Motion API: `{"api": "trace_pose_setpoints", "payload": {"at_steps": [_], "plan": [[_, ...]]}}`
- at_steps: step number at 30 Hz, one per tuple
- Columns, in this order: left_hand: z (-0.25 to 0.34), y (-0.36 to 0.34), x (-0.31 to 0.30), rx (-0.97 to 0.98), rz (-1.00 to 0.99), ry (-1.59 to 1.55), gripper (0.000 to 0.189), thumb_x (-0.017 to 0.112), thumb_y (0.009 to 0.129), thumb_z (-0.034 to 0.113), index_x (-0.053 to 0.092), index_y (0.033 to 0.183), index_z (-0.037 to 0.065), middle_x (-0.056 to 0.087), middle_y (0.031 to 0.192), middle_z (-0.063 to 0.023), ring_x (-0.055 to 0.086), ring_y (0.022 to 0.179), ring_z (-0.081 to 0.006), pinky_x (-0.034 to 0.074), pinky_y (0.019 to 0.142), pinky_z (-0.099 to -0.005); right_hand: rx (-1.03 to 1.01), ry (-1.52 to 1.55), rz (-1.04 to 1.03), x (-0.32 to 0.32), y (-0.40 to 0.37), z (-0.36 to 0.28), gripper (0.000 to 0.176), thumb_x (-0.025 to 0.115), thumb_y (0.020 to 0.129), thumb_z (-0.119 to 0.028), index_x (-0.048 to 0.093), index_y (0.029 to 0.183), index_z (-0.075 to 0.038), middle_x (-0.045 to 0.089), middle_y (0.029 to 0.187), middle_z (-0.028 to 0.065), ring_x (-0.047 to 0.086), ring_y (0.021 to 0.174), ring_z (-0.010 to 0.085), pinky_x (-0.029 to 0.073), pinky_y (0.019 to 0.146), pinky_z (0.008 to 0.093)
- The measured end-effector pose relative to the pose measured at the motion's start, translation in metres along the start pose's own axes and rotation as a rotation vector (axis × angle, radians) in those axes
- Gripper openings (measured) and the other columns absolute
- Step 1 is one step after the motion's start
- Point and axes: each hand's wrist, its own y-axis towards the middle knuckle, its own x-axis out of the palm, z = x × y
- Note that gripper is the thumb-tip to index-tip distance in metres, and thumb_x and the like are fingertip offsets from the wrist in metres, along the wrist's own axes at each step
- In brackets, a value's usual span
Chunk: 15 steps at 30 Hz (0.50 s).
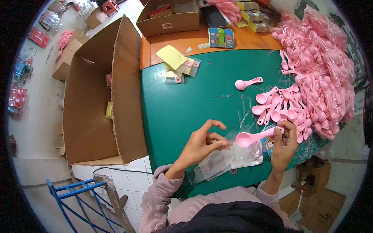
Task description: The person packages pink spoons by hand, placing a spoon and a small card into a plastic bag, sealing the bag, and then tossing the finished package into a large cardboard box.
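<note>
A pink measuring spoon (248,138) is gripped by its handle in my right hand (284,145), its round bowl pointing left. My left hand (206,144) hovers close to that bowl, index finger raised and curved, thumb near the other fingertips; I see nothing in it. Clear plastic bags (219,163) lie on the table just below both hands. Partly hidden behind the right hand is a blue printed card (268,140). Beyond it sits a loose pile of pink measuring spoons (276,106), and one single spoon (248,83) lies apart from them.
Bagged pink spoons (322,77) heap up along the right of the green table (178,112). Yellow cards in small bags (175,62) lie at the far left. A tall open cardboard box (93,108) stands against the left edge. A blue metal rack (79,190) is at lower left.
</note>
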Motion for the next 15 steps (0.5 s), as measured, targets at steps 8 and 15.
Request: {"api": "trace_pose_setpoints", "payload": {"at_steps": [8, 15], "plan": [[-0.004, 0.000, 0.000, -0.001, 0.000, 0.161, 0.032, 0.061, 0.080, 0.003, 0.046, 0.109, 0.000, 0.065, 0.088, -0.0110, 0.061, 0.080, -0.0113, 0.049, 0.068, -0.0230, -0.031, 0.085, -0.052, 0.012, -0.006, -0.001, 0.014, 0.056, 0.084, -0.007, 0.051, 0.095, 0.001, 0.050, 0.078, 0.0027, 0.047, 0.064, 0.0063, 0.039, 0.056, 0.0192], [-0.002, 0.001, -0.001, 0.026, 0.123, 0.125, 0.029, 0.059, 0.081, 0.004, 0.048, 0.107, -0.001, 0.064, 0.092, -0.0117, 0.061, 0.084, -0.0135, 0.052, 0.071, -0.0253, -0.023, -0.024, -0.005, 0.015, -0.002, -0.005, 0.014, 0.057, 0.084, -0.007, 0.051, 0.094, 0.001, 0.050, 0.077, 0.0019, 0.046, 0.065, 0.0057, 0.038, 0.058, 0.0185]]}}
